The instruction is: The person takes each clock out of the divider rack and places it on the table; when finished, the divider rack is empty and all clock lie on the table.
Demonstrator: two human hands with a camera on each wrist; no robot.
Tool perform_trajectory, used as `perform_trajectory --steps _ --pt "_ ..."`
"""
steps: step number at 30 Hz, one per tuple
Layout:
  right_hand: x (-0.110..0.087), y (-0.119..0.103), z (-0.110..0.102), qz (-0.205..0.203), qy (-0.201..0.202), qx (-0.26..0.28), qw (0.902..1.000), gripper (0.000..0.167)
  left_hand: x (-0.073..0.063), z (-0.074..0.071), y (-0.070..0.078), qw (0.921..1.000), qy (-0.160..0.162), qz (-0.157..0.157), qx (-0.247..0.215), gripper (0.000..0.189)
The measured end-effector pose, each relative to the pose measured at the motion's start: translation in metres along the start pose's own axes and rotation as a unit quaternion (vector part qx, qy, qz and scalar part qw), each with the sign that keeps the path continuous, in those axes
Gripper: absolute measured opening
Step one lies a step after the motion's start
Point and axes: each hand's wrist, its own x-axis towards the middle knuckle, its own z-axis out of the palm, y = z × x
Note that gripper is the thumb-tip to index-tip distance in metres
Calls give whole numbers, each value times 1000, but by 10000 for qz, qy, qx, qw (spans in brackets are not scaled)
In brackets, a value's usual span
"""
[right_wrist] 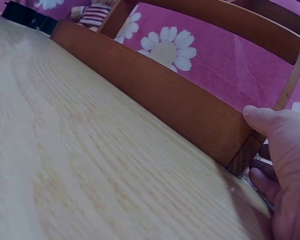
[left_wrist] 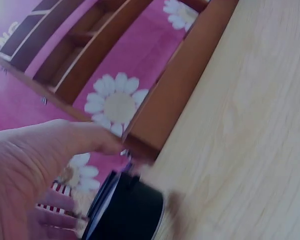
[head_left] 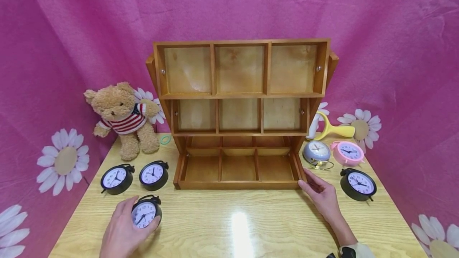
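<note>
My left hand (head_left: 123, 226) holds a black twin-bell alarm clock (head_left: 144, 214) near the front left of the table, thumb at its lower right rim and fingers on the far left side. In the left wrist view, the clock's black casing (left_wrist: 132, 212) is below the thumb. My right hand (head_left: 322, 196) grips the lower right corner of a three-tier wooden shelf (head_left: 236, 185); the right wrist view has the thumb on top of that corner (right_wrist: 237, 145). The shelf's compartments hold nothing. Two more black clocks (head_left: 116, 179) (head_left: 153, 175) stand left of the shelf.
A teddy bear (head_left: 123, 124) in a striped shirt sits at the back left beside a green ring (head_left: 165, 139). Right of the shelf are a grey clock (head_left: 316, 151), a pink clock (head_left: 348, 153), another black clock (head_left: 358, 184) and a yellow-handled item (head_left: 340, 131). Pink curtains (head_left: 233, 7) surround the table.
</note>
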Motion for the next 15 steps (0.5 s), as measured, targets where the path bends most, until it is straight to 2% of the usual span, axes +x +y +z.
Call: perform_trajectory --steps 3,4,6,9,12,15 --pt "-1 -1 0 -12 42 4 10000 47 0 6 10 9953 699 521 -429 83" --pt "-1 -1 1 -10 66 70 10000 47 0 9 15 9925 845 687 -555 79" --pt "-2 -2 3 -29 148 215 9997 46 1 14 24 9881 930 985 -723 72" --pt "-2 -7 7 -335 339 277 9985 45 5 23 40 9850 812 1244 -874 67" --pt "-2 -15 11 -1045 640 -287 9920 49 12 35 58 9818 802 1464 -909 68" --pt "-2 -25 16 -1669 894 -1055 9762 57 21 48 75 9779 851 1687 -893 71"
